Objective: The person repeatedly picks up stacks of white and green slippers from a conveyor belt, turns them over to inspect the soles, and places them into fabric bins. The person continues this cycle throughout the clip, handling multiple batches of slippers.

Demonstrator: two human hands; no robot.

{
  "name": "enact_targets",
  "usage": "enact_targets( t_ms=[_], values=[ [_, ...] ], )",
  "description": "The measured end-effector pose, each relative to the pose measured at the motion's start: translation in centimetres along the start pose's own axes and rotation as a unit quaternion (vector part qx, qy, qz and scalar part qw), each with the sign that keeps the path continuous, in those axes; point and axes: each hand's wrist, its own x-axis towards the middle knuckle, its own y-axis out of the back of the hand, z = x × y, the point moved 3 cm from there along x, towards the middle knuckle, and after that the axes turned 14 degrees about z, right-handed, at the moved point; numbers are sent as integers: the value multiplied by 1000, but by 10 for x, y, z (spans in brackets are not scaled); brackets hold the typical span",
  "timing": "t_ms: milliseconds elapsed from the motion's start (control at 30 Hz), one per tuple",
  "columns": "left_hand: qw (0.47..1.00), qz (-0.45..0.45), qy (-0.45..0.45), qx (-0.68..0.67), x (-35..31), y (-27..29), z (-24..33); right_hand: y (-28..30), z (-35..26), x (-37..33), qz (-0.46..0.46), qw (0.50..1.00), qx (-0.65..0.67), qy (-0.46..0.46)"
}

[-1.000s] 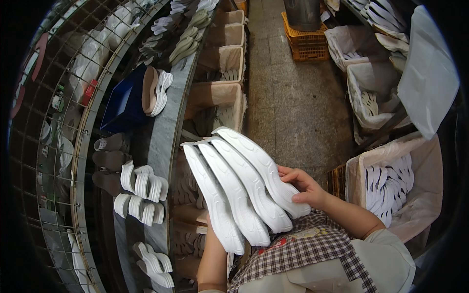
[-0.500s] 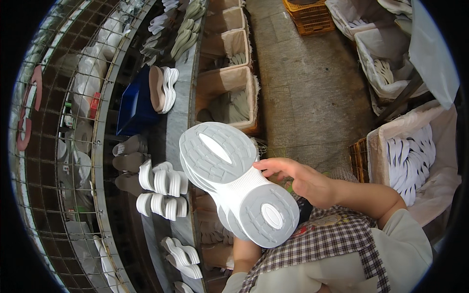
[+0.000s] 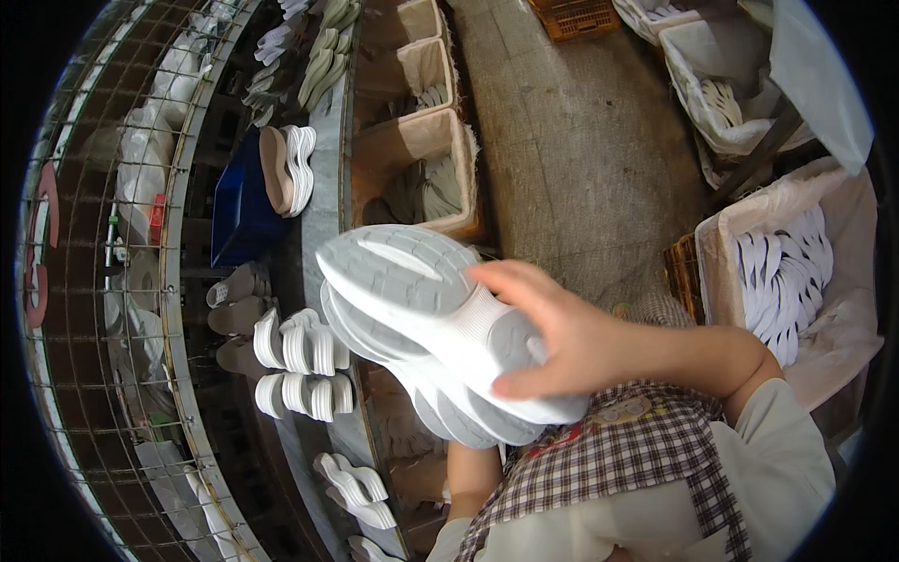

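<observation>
Several white shoe soles with grey tread (image 3: 449, 347) are stacked in front of my body, treads facing up. My right hand (image 3: 552, 328) grips the top shoe sole (image 3: 403, 267) at its waist, the thumb on the near side and the fingers over the far edge. That sole is tilted and partly lifted off those beneath it. My left forearm (image 3: 473, 482) runs up under the stack; the left hand itself is hidden behind the soles, so its fingers do not show.
On the left, a metal shelf (image 3: 328, 183) bears more white soles (image 3: 304, 342) and a blue bin (image 3: 243, 211). Cloth-lined baskets (image 3: 468, 164) stand beside it. At right, another lined basket (image 3: 726, 272) holds white curved pieces (image 3: 787, 272). Wire mesh (image 3: 94, 272) rises far left.
My right hand has moved left over the stack and closed on the top sole, which has tilted. The view has shifted slightly.
</observation>
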Motion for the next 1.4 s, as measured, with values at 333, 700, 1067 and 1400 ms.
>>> enact_targets(
  t_ms=[333, 700, 1067, 1400],
  values=[
    [996, -75, 12, -49, -2, -5, 11, 52, 58, -8, 24, 659, 723, -205],
    [994, -93, 16, -52, 5, -11, 15, 49, 59, -17, 31, 856, 490, -160],
    [994, -90, 10, -56, 14, -15, 13, 24, 89, -5, 18, 879, 447, -165],
    [968, -182, 73, -156, 13, -21, 16, 34, 124, -29, 39, 677, 684, -269]
  ],
)
